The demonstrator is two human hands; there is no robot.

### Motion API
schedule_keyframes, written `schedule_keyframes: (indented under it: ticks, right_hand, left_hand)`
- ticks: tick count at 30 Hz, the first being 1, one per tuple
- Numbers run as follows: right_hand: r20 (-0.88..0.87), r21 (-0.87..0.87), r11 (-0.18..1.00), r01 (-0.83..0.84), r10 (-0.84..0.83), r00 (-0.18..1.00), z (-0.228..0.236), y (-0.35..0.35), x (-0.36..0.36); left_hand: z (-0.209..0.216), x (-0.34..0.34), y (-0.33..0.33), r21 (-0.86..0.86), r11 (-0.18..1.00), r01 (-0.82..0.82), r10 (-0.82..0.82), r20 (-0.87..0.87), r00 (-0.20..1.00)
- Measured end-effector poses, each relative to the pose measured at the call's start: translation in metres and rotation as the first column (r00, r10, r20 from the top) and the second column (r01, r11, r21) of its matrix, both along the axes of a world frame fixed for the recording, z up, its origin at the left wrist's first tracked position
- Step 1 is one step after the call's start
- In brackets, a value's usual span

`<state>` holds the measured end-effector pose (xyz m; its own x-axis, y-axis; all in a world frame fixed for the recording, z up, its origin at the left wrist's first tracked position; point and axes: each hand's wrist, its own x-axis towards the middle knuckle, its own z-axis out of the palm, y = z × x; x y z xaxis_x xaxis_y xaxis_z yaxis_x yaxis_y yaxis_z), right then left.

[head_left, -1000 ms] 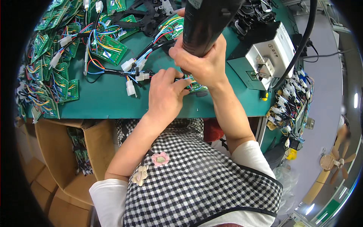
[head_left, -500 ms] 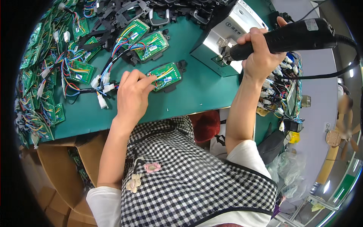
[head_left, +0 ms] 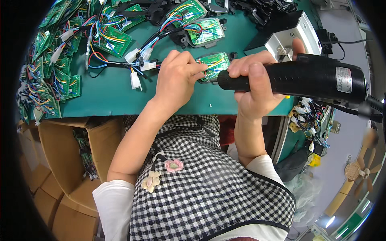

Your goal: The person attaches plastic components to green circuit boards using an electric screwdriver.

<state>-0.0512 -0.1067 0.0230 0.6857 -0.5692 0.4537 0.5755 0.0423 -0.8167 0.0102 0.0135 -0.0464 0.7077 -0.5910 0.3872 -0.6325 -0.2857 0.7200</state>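
Observation:
A black electric screwdriver [head_left: 305, 78] lies in the grip of my right hand [head_left: 257, 86], fingers wrapped round its body. Its front end points left, close to the right side of a green circuit board [head_left: 217, 63], and the bit cannot be seen. The board sits on a black plastic part, mostly hidden. My left hand [head_left: 175, 78] is closed, thumb and forefinger pinching at the board's left edge, where coloured wires meet it. From under that hand a wire bundle runs left to white connectors [head_left: 148, 66].
A silver and black box [head_left: 295, 34] stands at the back right. Two wired boards [head_left: 207, 31] lie beyond my hands. Piled boards [head_left: 52, 76] cover the left side; black plastic parts [head_left: 269, 10] line the back. A cardboard box [head_left: 60, 160] stands below the table edge.
My right hand has brought the screwdriver left, from the silver box to the circuit board. My left hand stays at the board's left edge. The whole view has shifted.

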Motion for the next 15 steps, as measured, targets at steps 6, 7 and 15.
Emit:
schedule_keyframes:
  ticks: [6, 7, 15]
  right_hand:
    - [-0.109, -0.129, 0.991, -0.025, 0.01, 0.994, -0.01, -0.002, 0.01]
    - [-0.14, -0.125, 0.991, -0.038, 0.021, 0.99, -0.011, -0.001, 0.013]
    - [-0.246, -0.259, 0.845, -0.467, 0.41, 0.878, -0.016, -0.015, 0.02]
  left_hand:
    - [0.001, -0.003, -0.001, 0.006, 1.0, -0.024, 0.024, -0.02, 1.0]
    - [0.002, -0.003, -0.001, 0.005, 1.0, -0.02, 0.02, -0.015, 1.0]
    - [0.003, -0.002, -0.001, 0.054, 0.998, -0.036, 0.034, 0.026, 0.999]
